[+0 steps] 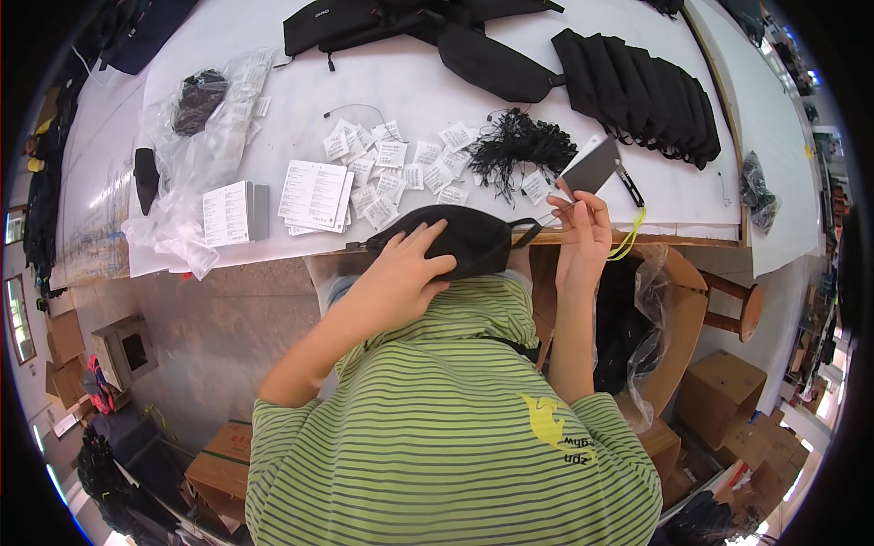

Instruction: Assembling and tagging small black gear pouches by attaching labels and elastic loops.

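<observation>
A head-worn fisheye looks down from close above torso (pixel 428 400) and tabletop (pixel 296 105).

On the white card stacks (pixel 310 193) by the table's (pixel 300 86) near edge and the small white labels (pixel 391 154) beside them, we find print too fine to read. We see pale lettering on a black bag (pixel 350 29) toward the far edge, dark letters on the striped shirt (pixel 428 400), and reddish print on a cardboard box (pixel 223 460).

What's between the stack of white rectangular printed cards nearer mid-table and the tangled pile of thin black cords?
A loose scatter of small white paper labels, lying on the white tabletop; the head view shows it.
</observation>
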A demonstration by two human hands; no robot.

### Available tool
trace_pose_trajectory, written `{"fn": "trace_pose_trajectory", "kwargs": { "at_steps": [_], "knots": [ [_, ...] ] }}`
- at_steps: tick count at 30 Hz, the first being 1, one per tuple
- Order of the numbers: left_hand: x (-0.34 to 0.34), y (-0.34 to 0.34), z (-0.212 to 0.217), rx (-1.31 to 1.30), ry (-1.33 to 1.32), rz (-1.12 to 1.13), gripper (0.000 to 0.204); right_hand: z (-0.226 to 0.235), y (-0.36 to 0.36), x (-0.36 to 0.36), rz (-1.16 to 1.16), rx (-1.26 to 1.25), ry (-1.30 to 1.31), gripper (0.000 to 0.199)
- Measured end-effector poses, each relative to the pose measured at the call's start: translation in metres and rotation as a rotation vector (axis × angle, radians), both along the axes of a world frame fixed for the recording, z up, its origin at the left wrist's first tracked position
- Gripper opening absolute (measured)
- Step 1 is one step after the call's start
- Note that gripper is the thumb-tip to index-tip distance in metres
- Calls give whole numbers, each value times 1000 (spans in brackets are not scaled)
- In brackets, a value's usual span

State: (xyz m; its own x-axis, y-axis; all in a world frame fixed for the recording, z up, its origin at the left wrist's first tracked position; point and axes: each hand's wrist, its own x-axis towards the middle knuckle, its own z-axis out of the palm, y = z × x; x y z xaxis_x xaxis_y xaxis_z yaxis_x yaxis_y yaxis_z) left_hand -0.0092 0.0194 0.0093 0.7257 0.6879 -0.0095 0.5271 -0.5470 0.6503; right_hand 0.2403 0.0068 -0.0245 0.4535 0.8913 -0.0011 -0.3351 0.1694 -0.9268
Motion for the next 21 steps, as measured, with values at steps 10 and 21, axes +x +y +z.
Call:
{"fn": "trace_pose_trajectory", "kwargs": {
  "at_steps": [10, 21],
  "knots": [
    [-3, -7, 12, -167, 6, -25, 20, -4, 9, 10, -36, 39, 171, 22],
    [-15, 14, 32, -397, -80, -7, 18, 2, 7, 31, 4, -6, -202, 27]
  ]
}}
